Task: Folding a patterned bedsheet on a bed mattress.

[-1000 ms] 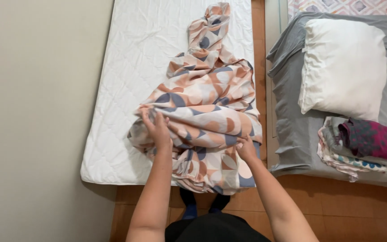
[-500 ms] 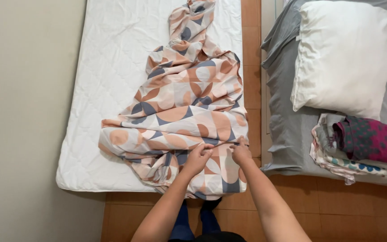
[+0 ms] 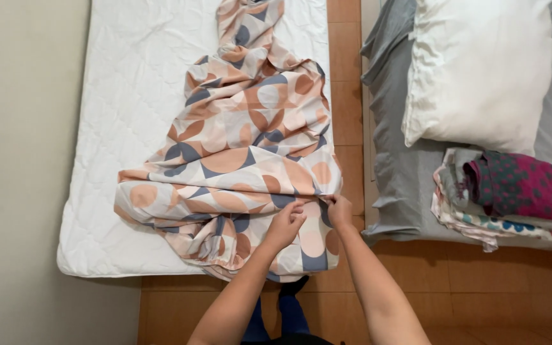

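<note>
Left hand [image 3: 285, 225] curled, fingers [image 3: 296, 211] bent down and closed onto a fold of the patterned sheet [image 3: 244, 153], pinching the cloth near its lower right edge. Right hand [image 3: 339, 211] just beside, to the right, fingers [image 3: 331, 202] likewise drawn together and nipping the same cloth at its right corner; thumb side turned inward, fingertips partly buried in the fabric, so exact grip hard to make out. Both hands close together, nearly touching, at the near end of the white mattress [image 3: 129, 96]. Sheet, printed in peach, cream and slate-blue circles and arcs, spread away from the fingers: bunched and rumpled beyond them, narrowing to a twisted strip far ahead and cut off at the top edge. A flatter flap lying out to the left of the fingers; a short hem hanging below them over the mattress edge. Wooden floor [image 3: 346, 96] running as a strip just right of the right fingers, between mattress and a second bed. Over there, well to the right, a grey bedcover [image 3: 397, 160], a white pillow [image 3: 480, 70] cut off at the top, and a small stack of folded cloths [image 3: 512, 191] with a magenta dotted one uppermost, cut off at the right. Beige wall [image 3: 20, 172] far left. Forearms cut off at the bottom; dark blue trouser legs [image 3: 282, 316] barely seen between them, feet hidden.
</note>
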